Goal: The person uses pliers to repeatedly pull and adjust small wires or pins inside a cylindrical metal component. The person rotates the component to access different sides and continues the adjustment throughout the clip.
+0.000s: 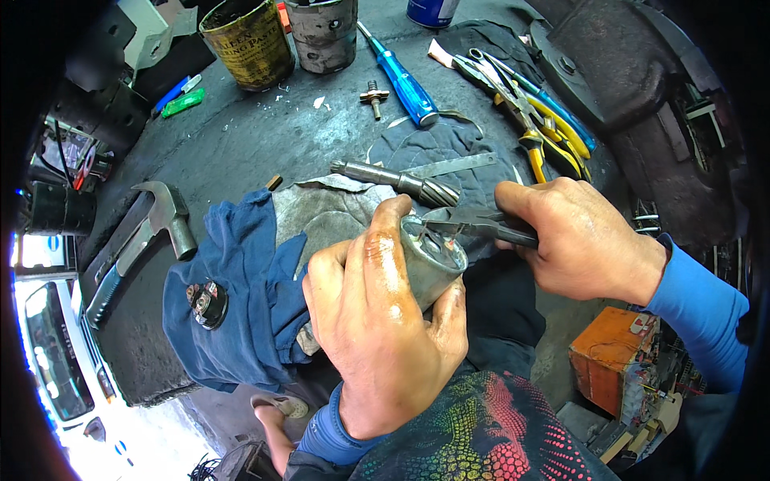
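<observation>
My left hand (381, 321) is wrapped round a grey metal cylinder (429, 276), its open end tilted up toward the right. Grease shines on the back of that hand. In my right hand (573, 236) is a pair of dark pliers (473, 223), whose jaws reach the rim and inside of the cylinder. What exactly the jaws grip is too small to make out. Just beyond the cylinder lies a steel shaft with a helical gear end (401, 181), on a grey rag (325, 210). A small round black part (208, 305) rests on the blue cloth (249, 256) at the left.
A claw hammer (148, 236) lies at the left. Farther off are a blue screwdriver (405, 86), a small bolt-like part (374, 99), two dirty cans (247, 48) and yellow-handled pliers (533, 144). A metal strip (453, 164) sits behind the shaft. An orange box (605, 357) stands below at right.
</observation>
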